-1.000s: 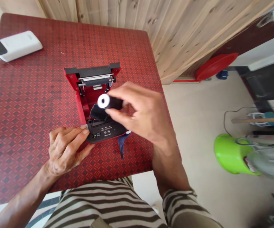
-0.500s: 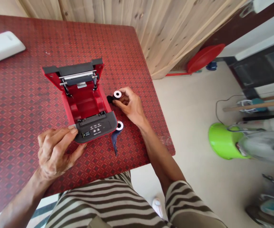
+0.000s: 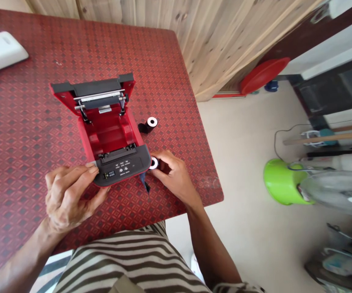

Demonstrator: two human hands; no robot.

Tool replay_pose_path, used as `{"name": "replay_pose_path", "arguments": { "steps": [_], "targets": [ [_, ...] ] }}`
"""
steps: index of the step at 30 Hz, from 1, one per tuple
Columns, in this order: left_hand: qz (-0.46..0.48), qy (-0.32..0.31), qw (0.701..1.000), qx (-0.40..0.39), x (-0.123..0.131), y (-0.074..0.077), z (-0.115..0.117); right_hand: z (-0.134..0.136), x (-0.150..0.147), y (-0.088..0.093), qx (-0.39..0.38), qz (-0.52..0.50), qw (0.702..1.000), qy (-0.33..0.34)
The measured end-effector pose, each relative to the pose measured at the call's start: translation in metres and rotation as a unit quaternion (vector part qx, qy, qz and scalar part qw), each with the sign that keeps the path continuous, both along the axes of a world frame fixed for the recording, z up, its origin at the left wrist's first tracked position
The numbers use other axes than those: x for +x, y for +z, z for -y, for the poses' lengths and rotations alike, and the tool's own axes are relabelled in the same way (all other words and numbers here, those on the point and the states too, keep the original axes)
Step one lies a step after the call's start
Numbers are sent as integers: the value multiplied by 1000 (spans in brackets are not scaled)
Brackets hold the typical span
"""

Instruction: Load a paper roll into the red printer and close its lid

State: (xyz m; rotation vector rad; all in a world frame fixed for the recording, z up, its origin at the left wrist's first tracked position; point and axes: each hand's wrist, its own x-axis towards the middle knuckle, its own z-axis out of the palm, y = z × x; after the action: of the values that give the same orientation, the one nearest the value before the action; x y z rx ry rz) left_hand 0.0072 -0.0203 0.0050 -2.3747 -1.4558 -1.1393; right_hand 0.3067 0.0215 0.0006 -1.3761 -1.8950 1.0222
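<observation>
A red and black receipt printer point(image 3: 122, 167) stands on the table with its lid raised, and its red paper bay shows nothing inside. My left hand point(image 3: 72, 191) grips the printer's front left corner, thumb underneath and fingers on top. Beside the printer's front right corner, my right hand point(image 3: 176, 175) is closed around a small paper roll point(image 3: 154, 163) with a white end and dark outer side. This roll's loose dark tail hangs toward the table's front edge. A similar dark roll point(image 3: 152, 122) lies farther back, right of the printer, its tail pointing left.
The red patterned table point(image 3: 26, 134) ends at a wood-panelled wall point(image 3: 139, 16). A white device like a power bank point(image 3: 1, 53) lies at the far left. On the floor to the right are a bright green bucket point(image 3: 282, 183), a fan point(image 3: 341, 191) and a red basin point(image 3: 264, 75).
My right hand has let go of the far roll and moved toward me onto the near roll. The left hand stays on the printer, and the view has shifted slightly.
</observation>
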Motion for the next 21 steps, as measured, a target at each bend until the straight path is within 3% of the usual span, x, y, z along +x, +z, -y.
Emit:
{"name": "replay_pose_path", "arguments": {
  "steps": [2,5,8,10,14,21],
  "targets": [
    [0,3,1000,-2,0,1,0,-2,-3,5,18,-9,1000,-19],
    [3,-8,1000,6,0,1,-1,-12,0,37,79,11,997,-12],
    [0,-33,999,37,0,2,-3,-28,-10,78,172,76,980,62],
    [-4,-43,998,53,-1,1,-4,-40,-28,95,218,126,960,120],
    [-7,-42,998,45,-4,-3,-3,-62,-74,97,247,260,910,209],
    [6,-52,998,28,-4,-3,-1,-86,-116,88,199,402,858,250]
  ]
}}
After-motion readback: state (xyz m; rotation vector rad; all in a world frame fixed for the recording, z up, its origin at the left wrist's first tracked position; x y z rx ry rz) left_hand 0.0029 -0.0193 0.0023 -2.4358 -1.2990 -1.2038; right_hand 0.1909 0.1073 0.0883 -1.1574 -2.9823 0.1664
